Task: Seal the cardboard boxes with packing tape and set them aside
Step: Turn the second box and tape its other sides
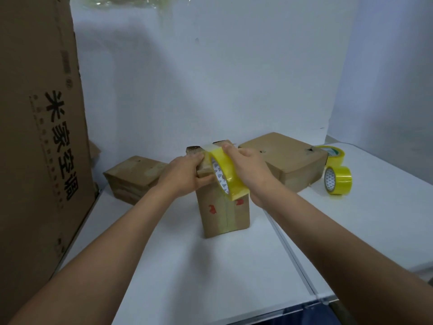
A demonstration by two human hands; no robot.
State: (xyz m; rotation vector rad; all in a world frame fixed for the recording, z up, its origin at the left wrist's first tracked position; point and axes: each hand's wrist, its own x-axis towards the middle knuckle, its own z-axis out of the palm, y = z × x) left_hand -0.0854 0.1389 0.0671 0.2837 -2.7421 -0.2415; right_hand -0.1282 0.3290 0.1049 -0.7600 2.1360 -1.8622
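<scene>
A small brown cardboard box (225, 214) stands upright in the middle of the white table, with a clear tape strip down its front seam and red marks. My left hand (185, 174) grips its top left edge. My right hand (248, 170) holds a yellow tape roll (228, 177) on edge on top of the box. A strip of tape runs from the roll across the box top toward the far edge.
A flat cardboard box (133, 177) lies at the back left and a wider one (288, 158) at the back right. Two more yellow tape rolls (337, 180) (334, 154) sit at the right. A tall printed carton (39, 127) stands along the left. The white table (210, 266) has a seam on its right half.
</scene>
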